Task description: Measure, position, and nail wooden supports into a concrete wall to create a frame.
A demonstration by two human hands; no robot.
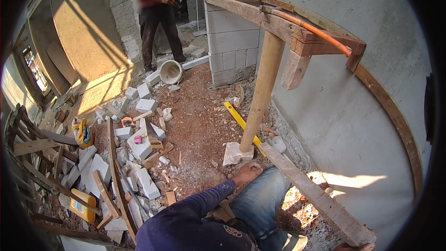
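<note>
At the lower right, my right hand (pixel 355 247) grips the near end of a long wooden plank (pixel 316 193). The plank slants away past my knee toward the foot of a round wooden post (pixel 265 86). Beside my bent knee, my left hand (pixel 247 173) is closed with curled fingers; whatever is inside them, if anything, is hidden. The post stands slightly tilted on a pale stone block (pixel 238 153), under a wooden frame (pixel 306 42) along the wall. A hammer with an orange handle (pixel 316 30) lies on the frame. A yellow spirit level (pixel 239 118) rests behind the post.
White block pieces (pixel 146 106) and wood scraps litter the ground on the left, with a pink tape measure (pixel 138 139) among them. A yellow jug (pixel 83 205) lies near stacked timber. Farther back, a person (pixel 158 14) stands by a white bucket (pixel 171 71) and a low block wall (pixel 232 32).
</note>
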